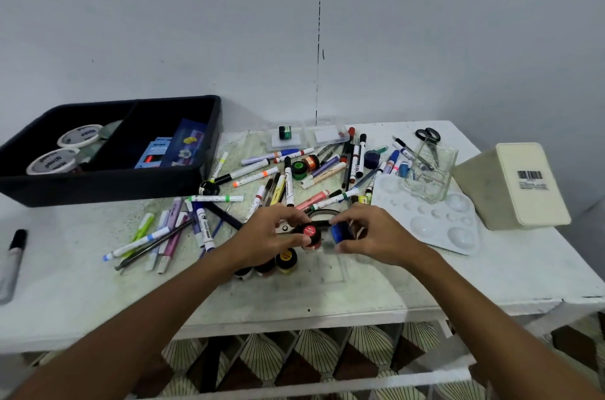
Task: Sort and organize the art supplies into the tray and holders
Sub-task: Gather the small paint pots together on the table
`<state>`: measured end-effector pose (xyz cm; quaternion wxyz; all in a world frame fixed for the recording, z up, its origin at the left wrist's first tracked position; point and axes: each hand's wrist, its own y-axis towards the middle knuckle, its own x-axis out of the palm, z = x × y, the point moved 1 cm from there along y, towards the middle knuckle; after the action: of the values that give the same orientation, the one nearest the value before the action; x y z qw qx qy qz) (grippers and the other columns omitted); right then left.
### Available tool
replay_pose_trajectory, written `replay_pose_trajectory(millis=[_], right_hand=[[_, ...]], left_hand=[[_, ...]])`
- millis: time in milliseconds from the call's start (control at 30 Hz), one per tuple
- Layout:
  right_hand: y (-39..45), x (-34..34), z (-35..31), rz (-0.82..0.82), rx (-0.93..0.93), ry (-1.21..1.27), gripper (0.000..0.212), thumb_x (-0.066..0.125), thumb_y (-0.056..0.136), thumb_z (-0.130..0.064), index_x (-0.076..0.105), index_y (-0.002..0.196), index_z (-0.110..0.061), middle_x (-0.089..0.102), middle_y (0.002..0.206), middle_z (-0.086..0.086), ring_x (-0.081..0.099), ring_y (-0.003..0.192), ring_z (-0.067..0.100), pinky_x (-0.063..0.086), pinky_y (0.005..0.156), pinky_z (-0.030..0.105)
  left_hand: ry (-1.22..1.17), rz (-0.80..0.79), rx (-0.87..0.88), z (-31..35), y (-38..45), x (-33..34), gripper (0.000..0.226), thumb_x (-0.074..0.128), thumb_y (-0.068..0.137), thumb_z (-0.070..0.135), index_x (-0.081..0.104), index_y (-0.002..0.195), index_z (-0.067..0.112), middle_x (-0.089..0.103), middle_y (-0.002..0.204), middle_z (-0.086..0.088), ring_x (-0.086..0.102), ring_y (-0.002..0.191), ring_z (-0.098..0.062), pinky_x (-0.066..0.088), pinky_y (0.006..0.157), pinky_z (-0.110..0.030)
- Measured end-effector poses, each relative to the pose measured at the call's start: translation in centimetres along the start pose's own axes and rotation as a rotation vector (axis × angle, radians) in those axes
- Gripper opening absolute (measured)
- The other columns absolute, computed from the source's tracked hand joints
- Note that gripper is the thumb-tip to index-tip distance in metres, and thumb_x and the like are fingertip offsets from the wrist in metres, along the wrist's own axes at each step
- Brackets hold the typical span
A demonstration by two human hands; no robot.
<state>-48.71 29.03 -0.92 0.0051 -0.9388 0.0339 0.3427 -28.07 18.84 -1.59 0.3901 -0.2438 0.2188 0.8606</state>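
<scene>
My left hand pinches a small paint jar with a red lid at the table's middle front. My right hand grips a blue-lidded paint jar right beside it. Both jars hover over a clear plastic tray that holds a yellow-lidded jar and two more jars partly hidden under my left wrist. Loose markers and pens lie scattered behind my hands. The black two-part tray stands at the back left with two white tubs and blue packets inside.
A white paint palette lies right of my hands, with a clear glass holder holding scissors on it. A cream box stands at the far right. A clear case sits at the back. One marker lies alone at the left edge.
</scene>
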Motion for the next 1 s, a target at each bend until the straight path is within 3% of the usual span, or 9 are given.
replay_pose_trajectory(millis=[133, 300, 433, 600, 733, 833, 1000], right_hand=[[-0.3, 0.8, -0.4, -0.044, 0.038, -0.066, 0.044, 0.088, 0.065, -0.021, 0.06, 0.099, -0.02, 0.061, 0.096, 0.002, 0.058, 0.077, 0.011, 0.045, 0.062, 0.017], [-0.5, 2.0, -0.9, -0.049, -0.049, -0.335, 0.04, 0.084, 0.068, -0.027, 0.058, 0.099, -0.019, 0.053, 0.095, -0.008, 0.045, 0.074, 0.003, 0.034, 0.06, 0.019], [-0.5, 2.8, -1.2, -0.028, -0.066, -0.492, 0.041, 0.077, 0.074, -0.03, 0.057, 0.108, -0.021, 0.053, 0.108, -0.004, 0.05, 0.098, 0.015, 0.045, 0.077, 0.032], [-0.5, 3.6, -1.2, -0.014, -0.083, -0.598, 0.041, 0.072, 0.078, -0.03, 0.055, 0.114, -0.02, 0.049, 0.114, 0.0, 0.045, 0.11, 0.019, 0.043, 0.08, 0.033], [-0.4, 3.8, -1.0, -0.024, -0.079, -0.631, 0.045, 0.072, 0.079, -0.031, 0.055, 0.119, -0.02, 0.048, 0.118, 0.0, 0.044, 0.114, 0.019, 0.043, 0.08, 0.033], [-0.4, 3.9, -0.9, -0.02, -0.089, -0.644, 0.047, 0.073, 0.079, -0.031, 0.055, 0.121, -0.02, 0.048, 0.118, 0.0, 0.045, 0.113, 0.019, 0.043, 0.08, 0.032], [-0.3, 3.4, -1.0, -0.037, -0.087, -0.588, 0.044, 0.071, 0.079, -0.031, 0.06, 0.12, -0.022, 0.051, 0.114, -0.001, 0.048, 0.111, 0.019, 0.046, 0.083, 0.033]], left_hand=[[0.112, -0.006, 0.083, -1.0, -0.7, 1.0, 0.037, 0.07, 0.074, 0.048, 0.07, 0.099, 0.02, 0.065, 0.098, 0.009, 0.051, 0.095, -0.002, 0.041, 0.082, -0.019], [0.292, 0.034, 0.072, -2.0, -1.1, 2.0, 0.049, 0.06, 0.072, 0.062, 0.073, 0.101, 0.025, 0.06, 0.107, 0.016, 0.046, 0.106, -0.004, 0.036, 0.09, -0.037], [0.411, 0.028, 0.084, -2.1, -1.4, 2.4, 0.054, 0.053, 0.072, 0.066, 0.073, 0.104, 0.027, 0.061, 0.109, 0.014, 0.044, 0.109, -0.006, 0.028, 0.085, -0.035], [0.479, 0.017, 0.121, -2.3, -1.7, 2.4, 0.056, 0.05, 0.074, 0.065, 0.073, 0.105, 0.024, 0.062, 0.109, 0.009, 0.044, 0.108, -0.009, 0.028, 0.083, -0.034], [0.571, -0.018, 0.201, -2.2, -1.3, 2.2, 0.054, 0.051, 0.078, 0.063, 0.073, 0.102, 0.019, 0.063, 0.105, 0.006, 0.042, 0.104, -0.009, 0.031, 0.079, -0.033], [0.631, -0.056, 0.229, -1.9, -1.0, 2.1, 0.044, 0.066, 0.077, 0.054, 0.072, 0.102, 0.019, 0.062, 0.106, 0.006, 0.045, 0.104, -0.012, 0.029, 0.079, -0.032], [0.612, -0.064, 0.127, -1.5, -1.0, 2.2, 0.042, 0.073, 0.076, 0.048, 0.067, 0.107, 0.021, 0.059, 0.114, 0.007, 0.045, 0.111, -0.014, 0.025, 0.082, -0.031]])
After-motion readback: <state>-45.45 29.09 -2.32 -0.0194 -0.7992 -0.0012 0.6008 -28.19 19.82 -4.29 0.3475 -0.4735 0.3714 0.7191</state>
